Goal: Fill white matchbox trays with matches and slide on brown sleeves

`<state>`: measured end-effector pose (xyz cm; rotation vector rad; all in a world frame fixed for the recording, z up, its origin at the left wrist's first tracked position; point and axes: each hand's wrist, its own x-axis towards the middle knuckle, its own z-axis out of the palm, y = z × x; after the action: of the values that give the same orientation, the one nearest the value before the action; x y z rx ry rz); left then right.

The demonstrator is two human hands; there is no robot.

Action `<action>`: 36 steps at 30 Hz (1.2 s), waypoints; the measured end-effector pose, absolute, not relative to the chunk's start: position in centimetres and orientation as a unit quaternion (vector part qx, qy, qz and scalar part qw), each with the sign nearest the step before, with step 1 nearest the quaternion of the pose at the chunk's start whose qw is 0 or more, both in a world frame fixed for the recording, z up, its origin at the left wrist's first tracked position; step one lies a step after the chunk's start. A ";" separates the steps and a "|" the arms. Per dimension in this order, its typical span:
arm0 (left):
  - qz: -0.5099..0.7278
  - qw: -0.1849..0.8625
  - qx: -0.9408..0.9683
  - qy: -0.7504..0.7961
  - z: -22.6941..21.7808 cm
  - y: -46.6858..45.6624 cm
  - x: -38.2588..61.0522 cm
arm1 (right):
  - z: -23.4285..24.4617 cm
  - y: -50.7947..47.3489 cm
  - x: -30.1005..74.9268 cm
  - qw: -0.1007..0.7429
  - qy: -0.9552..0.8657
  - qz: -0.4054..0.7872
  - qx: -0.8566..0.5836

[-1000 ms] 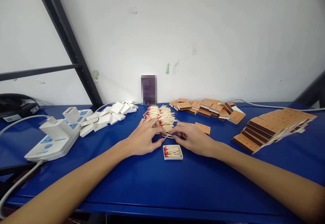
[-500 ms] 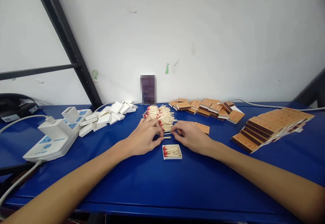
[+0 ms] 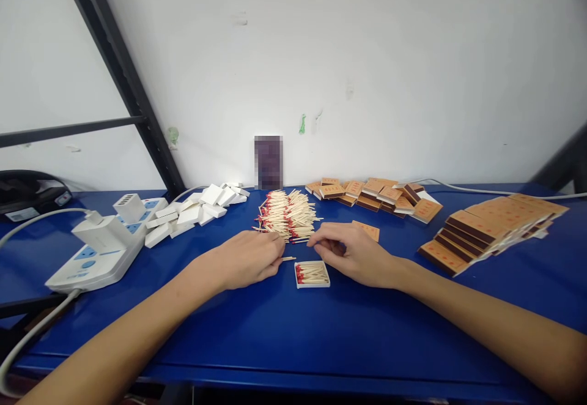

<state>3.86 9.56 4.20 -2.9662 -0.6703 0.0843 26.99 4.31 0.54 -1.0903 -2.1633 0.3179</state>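
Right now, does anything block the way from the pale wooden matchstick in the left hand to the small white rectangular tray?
Nothing visible does: only glossy blue tabletop shows between the matchstick in the left hand and the tray. The right hand isn't between them.

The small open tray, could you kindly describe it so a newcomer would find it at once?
On the blue table, find the big heap of matches in the middle. Just nearer the viewer sits a small white tray. Unlike the white boxes piled on the left, it sits alone, with red-tipped matches inside.
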 end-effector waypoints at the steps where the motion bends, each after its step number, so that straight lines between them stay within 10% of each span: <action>1: 0.027 0.047 -0.974 -0.219 4.1 9.6 3.8 | 0.6 4.1 27.0 0.337 -0.834 0.130 -0.418; 36: -0.161 -0.223 -0.940 -0.201 2.1 9.7 4.8 | 1.8 3.1 27.4 0.219 -0.890 0.145 -0.373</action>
<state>4.76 9.73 2.09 -3.4640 -0.7404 -0.5933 27.40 3.06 1.81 -1.0331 -2.4624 0.4007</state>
